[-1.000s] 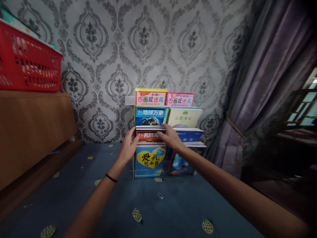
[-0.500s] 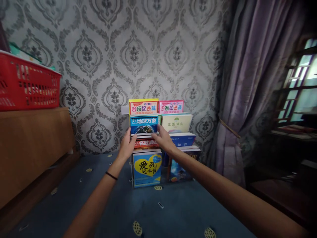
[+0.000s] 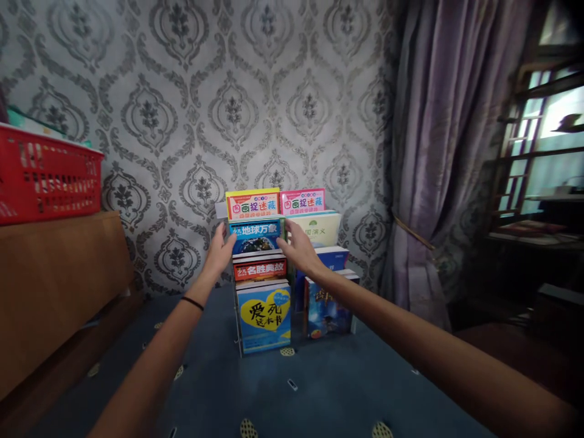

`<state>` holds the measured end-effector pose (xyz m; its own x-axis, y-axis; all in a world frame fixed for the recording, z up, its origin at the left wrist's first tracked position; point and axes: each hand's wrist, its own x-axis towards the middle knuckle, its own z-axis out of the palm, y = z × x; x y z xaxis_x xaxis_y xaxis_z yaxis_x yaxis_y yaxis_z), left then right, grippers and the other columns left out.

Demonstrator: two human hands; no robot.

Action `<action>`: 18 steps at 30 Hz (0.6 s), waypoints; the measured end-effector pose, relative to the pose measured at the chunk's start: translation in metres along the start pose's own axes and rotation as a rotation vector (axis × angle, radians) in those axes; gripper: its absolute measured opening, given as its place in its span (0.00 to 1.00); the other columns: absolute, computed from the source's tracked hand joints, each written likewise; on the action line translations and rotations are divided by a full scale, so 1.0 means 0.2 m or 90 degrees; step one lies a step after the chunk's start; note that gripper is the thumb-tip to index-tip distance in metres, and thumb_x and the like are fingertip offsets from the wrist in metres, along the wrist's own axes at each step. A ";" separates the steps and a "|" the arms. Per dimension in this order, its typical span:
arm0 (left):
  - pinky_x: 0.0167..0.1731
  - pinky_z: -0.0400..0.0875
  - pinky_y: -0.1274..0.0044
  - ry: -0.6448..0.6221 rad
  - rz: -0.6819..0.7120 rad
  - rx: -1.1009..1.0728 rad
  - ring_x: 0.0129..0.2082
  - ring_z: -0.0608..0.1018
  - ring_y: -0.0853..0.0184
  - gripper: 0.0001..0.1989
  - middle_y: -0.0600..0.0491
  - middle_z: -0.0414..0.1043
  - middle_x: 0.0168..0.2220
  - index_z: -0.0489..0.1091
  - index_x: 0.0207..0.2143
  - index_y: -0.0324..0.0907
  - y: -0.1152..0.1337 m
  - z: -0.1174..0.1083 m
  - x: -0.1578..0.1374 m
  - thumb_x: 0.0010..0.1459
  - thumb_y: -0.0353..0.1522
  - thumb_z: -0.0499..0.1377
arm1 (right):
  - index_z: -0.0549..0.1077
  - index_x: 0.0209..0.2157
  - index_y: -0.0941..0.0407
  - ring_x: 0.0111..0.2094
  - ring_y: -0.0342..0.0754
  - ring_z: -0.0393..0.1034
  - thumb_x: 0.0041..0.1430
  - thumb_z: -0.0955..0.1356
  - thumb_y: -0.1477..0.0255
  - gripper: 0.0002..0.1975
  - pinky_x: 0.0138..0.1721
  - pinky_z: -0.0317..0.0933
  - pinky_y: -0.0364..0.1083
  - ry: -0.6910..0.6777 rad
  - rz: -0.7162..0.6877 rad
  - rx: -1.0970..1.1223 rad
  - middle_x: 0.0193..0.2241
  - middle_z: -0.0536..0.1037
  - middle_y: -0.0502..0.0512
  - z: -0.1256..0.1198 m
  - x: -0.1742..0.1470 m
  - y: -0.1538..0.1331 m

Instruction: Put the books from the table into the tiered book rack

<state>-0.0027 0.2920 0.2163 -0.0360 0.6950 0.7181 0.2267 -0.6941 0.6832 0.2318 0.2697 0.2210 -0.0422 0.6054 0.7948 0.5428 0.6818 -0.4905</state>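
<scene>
Books stand in two stepped columns on the patterned dark blue surface. In the left column, a blue book with a globe on its cover [image 3: 255,236] sits between my hands. My left hand [image 3: 221,246] is at its left edge, thumb near the cover's side. On the opposite edge, my right hand [image 3: 298,246] has its thumb against the cover; its other fingers are partly hidden behind. Below are a red-covered book [image 3: 260,271] and a blue book with a yellow heart [image 3: 264,319]. A yellow-edged picture book [image 3: 253,204] rises behind.
The right column has a pink picture book [image 3: 303,201], a pale book [image 3: 331,228] and a dark blue illustrated book [image 3: 329,313], partly behind my right arm. At left, a red basket [image 3: 55,173] rests on a wooden cabinet [image 3: 68,286]. A purple curtain [image 3: 438,152] hangs at right.
My hands have moved from the globe book's lower front out to its side edges. The book now sits in the row behind the red book, whose cover shows more. The view has shifted slightly.
</scene>
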 end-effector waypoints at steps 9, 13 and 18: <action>0.49 0.73 0.66 -0.035 -0.115 -0.130 0.46 0.78 0.57 0.22 0.45 0.78 0.45 0.71 0.45 0.39 0.02 -0.01 0.08 0.48 0.38 0.67 | 0.68 0.56 0.65 0.51 0.61 0.68 0.58 0.62 0.73 0.24 0.54 0.62 0.55 -0.039 -0.080 -0.317 0.50 0.74 0.69 -0.06 0.18 -0.08; 0.48 0.72 0.67 -0.034 -0.076 -0.153 0.45 0.78 0.57 0.20 0.46 0.79 0.42 0.72 0.41 0.39 -0.03 0.02 0.09 0.48 0.39 0.67 | 0.68 0.56 0.66 0.52 0.62 0.65 0.61 0.61 0.75 0.23 0.55 0.58 0.55 -0.096 -0.203 -0.487 0.55 0.72 0.70 -0.03 0.20 -0.15; 0.47 0.71 0.69 -0.025 -0.019 -0.095 0.44 0.78 0.59 0.13 0.46 0.79 0.42 0.72 0.40 0.39 -0.08 0.02 0.10 0.53 0.36 0.62 | 0.70 0.54 0.65 0.52 0.63 0.65 0.63 0.61 0.74 0.20 0.53 0.58 0.55 -0.163 -0.169 -0.583 0.51 0.75 0.70 0.01 0.24 -0.21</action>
<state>-0.0022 0.3176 0.2193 -0.0017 0.7206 0.6933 0.0783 -0.6911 0.7185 0.2062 0.2719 0.2793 -0.3778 0.6234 0.6846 0.9247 0.2917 0.2447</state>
